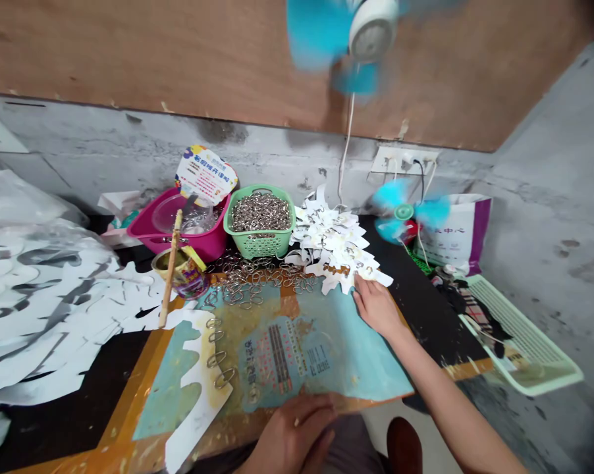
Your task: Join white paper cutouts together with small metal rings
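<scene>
The right hand [376, 304] reaches forward over the desk [149, 375], fingers extended and fingertips at the near edge of a white cut-out piece [337, 282]; whether it pinches the piece or only touches it, I cannot tell. Just beyond that hand lies a pile of similar white cut-outs [326, 232], metal rings along some of them. The left hand [297, 424] is near the body at the front edge of the desk, its fingers curled inward; whether anything is inside them, I cannot tell.

To the left of the left hand, a single toothed cut-out [198, 388] lies on the blue sheet [371, 359], with a yellowish coating and several rings down its right side. Loose rings [247, 280] are scattered ahead of the left hand and to the left of the right hand. Behind them, farther from both hands, a green basket [262, 243] full of rings stands beside a pink basket [178, 224]. Left of the rings is a tin [191, 280], with a wooden stick [170, 273] leaning across it. Far left of both hands spreads a heap of white sheets [45, 283]. A pale green tray [544, 362] is right of the right hand.
</scene>
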`<state>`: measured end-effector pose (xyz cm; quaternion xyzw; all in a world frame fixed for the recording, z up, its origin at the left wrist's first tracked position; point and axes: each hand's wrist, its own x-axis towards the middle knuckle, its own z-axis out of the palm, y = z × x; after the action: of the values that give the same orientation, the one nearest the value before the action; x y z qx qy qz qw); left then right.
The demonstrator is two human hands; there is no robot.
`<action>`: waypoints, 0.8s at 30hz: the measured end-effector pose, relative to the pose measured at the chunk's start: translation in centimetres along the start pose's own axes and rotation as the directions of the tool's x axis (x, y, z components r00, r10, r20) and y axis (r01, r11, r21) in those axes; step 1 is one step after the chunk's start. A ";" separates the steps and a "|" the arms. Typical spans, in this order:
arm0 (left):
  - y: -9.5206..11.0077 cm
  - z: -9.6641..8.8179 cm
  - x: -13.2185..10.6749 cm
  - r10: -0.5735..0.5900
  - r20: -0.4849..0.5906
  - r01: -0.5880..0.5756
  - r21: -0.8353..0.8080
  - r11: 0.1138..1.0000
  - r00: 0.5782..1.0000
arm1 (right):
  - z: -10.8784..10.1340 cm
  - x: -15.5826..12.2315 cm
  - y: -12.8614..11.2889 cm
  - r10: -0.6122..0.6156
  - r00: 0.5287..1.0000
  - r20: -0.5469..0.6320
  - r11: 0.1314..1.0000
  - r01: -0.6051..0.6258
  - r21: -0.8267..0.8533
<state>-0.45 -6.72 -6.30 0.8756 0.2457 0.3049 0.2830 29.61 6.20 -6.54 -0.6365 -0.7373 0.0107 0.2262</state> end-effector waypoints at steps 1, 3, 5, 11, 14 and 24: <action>0.2 -0.1 0.1 -0.010 0.002 0.010 0.007 1.000 1.000 | -0.1 0.1 0.4 -0.004 1.000 0.000 1.000 0.004 0.009; 0.5 -0.4 0.3 -0.022 0.003 0.022 0.027 0.999 1.000 | -0.3 0.3 1.2 -0.005 1.000 -0.007 0.999 0.005 0.038; 0.7 -0.6 0.4 -0.005 -0.008 0.005 0.059 0.998 1.000 | -0.5 0.4 2.0 0.009 1.000 -0.029 0.997 -0.007 0.075; 0.2 -0.4 0.1 0.070 -0.025 -0.067 0.121 0.990 0.997 | -0.5 0.4 3.1 0.130 0.962 -0.240 0.981 -0.089 0.173; 0.0 -0.3 -0.1 0.061 -0.008 -0.059 0.154 0.986 0.998 | -0.4 0.4 3.1 0.141 0.946 -0.292 0.977 -0.084 0.197; 0.2 -0.3 -0.2 0.063 -0.025 -0.058 0.159 0.986 0.998 | -0.8 -0.2 3.1 0.142 0.962 -0.235 0.978 -0.100 0.183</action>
<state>-0.80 -6.85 -6.08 0.8975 0.2468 0.3061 0.1995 32.82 6.43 -6.88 -0.6553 -0.6595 0.0077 0.3683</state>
